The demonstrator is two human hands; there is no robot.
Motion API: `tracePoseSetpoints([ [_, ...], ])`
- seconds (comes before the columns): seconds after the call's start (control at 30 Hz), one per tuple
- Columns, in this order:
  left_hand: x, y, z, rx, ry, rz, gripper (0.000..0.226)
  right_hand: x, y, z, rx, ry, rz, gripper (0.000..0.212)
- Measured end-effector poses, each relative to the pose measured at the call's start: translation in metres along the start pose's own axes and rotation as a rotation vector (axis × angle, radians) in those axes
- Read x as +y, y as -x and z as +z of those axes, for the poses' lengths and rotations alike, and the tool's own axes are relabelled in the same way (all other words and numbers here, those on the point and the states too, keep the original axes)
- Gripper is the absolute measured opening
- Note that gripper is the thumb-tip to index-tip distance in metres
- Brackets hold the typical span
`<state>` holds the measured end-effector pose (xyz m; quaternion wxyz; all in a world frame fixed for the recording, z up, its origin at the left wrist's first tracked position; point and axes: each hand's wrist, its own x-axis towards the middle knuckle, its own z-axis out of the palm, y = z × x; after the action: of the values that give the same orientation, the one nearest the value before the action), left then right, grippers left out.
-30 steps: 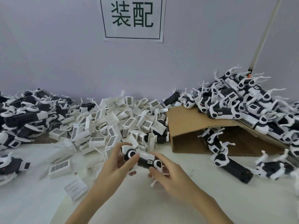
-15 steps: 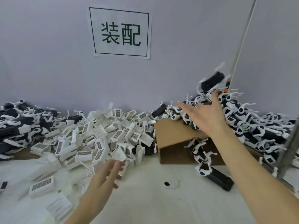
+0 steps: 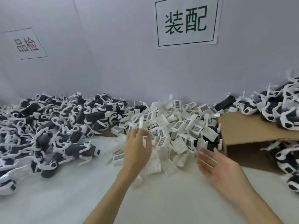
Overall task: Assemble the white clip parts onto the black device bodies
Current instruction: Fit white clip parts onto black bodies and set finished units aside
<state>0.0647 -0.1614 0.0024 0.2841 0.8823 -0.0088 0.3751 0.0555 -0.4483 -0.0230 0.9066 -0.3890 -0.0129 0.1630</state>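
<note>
A heap of white clip parts (image 3: 176, 126) with barcode labels lies mid-table against the wall. Black device bodies with white arms (image 3: 53, 123) are piled at the left; one lies apart at the pile's front (image 3: 80, 150). My left hand (image 3: 137, 151) reaches into the near edge of the white heap, fingers down among the clips; whether it holds one is blurred. My right hand (image 3: 221, 170) hovers open, palm turned left, just in front of the heap and holds nothing.
A brown cardboard sheet (image 3: 252, 130) slopes at the right, with more black-and-white devices (image 3: 278, 109) stacked on it and below it. Two paper signs hang on the grey wall. The white tabletop (image 3: 80, 191) stretches in front of the piles.
The device held by both hands a second ago was tossed onto the right pile. The view swung left. My right hand came back down to the table and my left hand reached into the white clips.
</note>
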Motion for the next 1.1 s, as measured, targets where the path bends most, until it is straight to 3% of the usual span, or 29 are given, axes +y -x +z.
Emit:
tracePoseSetpoints([
  [0.07,-0.027,-0.031,-0.012,0.000,-0.295,-0.061,0.028,0.002,-0.002,-0.003,-0.013,-0.014,0.006,0.045],
  [0.17,-0.073,-0.075,-0.043,-0.342,-0.989,-0.220,0.043,0.006,-0.007,-0.008,-0.019,0.000,0.003,0.045],
  [0.23,-0.098,-0.092,-0.065,-0.532,-1.291,-0.406,0.048,0.008,-0.009,-0.010,-0.028,0.001,0.004,0.044],
  [0.37,-0.116,-0.086,-0.072,-0.711,-1.555,-0.700,0.049,0.009,-0.009,-0.009,-0.050,0.009,0.028,0.043],
  [0.47,-0.115,-0.075,-0.057,-0.781,-1.630,-0.622,0.044,0.010,-0.009,-0.008,-0.056,0.017,0.033,0.042],
  [0.7,-0.099,-0.081,-0.043,-0.579,-1.327,-0.002,0.021,0.009,-0.002,0.000,-0.034,0.015,0.054,0.040],
  [0.93,-0.053,-0.082,-0.017,-0.301,-0.988,0.667,0.035,0.007,0.004,0.006,0.017,0.031,0.051,0.038],
  [1.1,0.020,-0.066,-0.012,-0.200,-0.448,0.979,0.031,0.007,0.005,0.008,0.049,0.029,0.041,0.051],
])
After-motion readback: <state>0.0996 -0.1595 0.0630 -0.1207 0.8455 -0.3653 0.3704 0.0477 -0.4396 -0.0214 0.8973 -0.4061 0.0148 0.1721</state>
